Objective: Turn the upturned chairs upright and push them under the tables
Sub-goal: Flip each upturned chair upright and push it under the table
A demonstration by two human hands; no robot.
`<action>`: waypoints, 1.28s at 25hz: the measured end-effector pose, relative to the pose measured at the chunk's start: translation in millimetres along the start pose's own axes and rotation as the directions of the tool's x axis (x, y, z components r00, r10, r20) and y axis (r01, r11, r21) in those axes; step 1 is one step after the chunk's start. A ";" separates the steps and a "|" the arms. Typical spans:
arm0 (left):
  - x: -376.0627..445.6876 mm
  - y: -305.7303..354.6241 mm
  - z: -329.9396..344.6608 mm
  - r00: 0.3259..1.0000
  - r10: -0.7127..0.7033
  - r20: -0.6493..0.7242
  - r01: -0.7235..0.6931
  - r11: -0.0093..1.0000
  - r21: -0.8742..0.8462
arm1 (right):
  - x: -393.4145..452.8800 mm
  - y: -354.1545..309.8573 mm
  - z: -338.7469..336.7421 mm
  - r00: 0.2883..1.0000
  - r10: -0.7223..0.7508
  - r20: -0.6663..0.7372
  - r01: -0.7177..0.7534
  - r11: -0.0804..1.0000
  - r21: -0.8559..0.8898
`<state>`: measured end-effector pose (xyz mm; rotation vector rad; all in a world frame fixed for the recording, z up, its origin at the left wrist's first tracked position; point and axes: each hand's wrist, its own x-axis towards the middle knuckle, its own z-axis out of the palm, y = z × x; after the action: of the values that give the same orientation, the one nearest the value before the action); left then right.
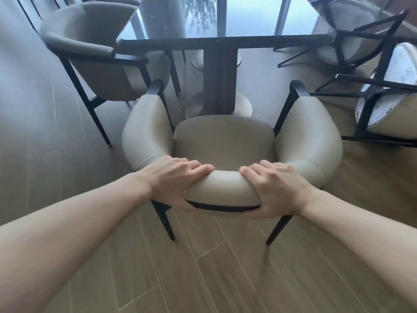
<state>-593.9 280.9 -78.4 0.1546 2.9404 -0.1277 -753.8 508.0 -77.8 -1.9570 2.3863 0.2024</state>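
Beige leather covers the upright armchair with black legs at the centre of view, its seat facing the dark glossy square counter at twelve o'clock, with only its front edge near the counter's pedestal. At ten o'clock a second upright beige armchair stands beside the counter's left corner. Both bare forearms reach forward from seven and five o'clock, nearly straight. The left hand grips the padded backrest's left part, fingers curled over the top and thumb tucked beneath against the black frame band. The right hand grips the same backrest's right part in a mirrored hold, fingers over the top and thumb under the lower edge. At two o'clock an overturned beige chair lies with its black legs in the air, and at three o'clock another overturned beige chair lies on its side on the wood-plank floor.
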 end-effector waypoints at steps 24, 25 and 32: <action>142.8 -143.0 -21.3 0.995 -0.092 -0.028 0.090 0.995 -0.043 | 160.0 136.1 -5.5 0.996 0.011 -0.090 -0.013 1.000 -0.023; 146.6 -145.6 -20.1 0.995 -0.095 -0.036 0.093 0.994 -0.056 | 163.9 139.9 -4.9 0.995 0.012 -0.097 -0.014 1.000 -0.022; 169.3 -163.4 -15.0 0.990 -0.115 -0.084 0.105 0.988 -0.117 | 184.8 162.9 -4.4 0.993 0.005 -0.119 -0.007 1.000 -0.017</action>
<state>-780.2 136.6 -84.7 -0.0191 3.0371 0.0298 -949.8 358.9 -84.3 -2.0240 2.4704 0.1098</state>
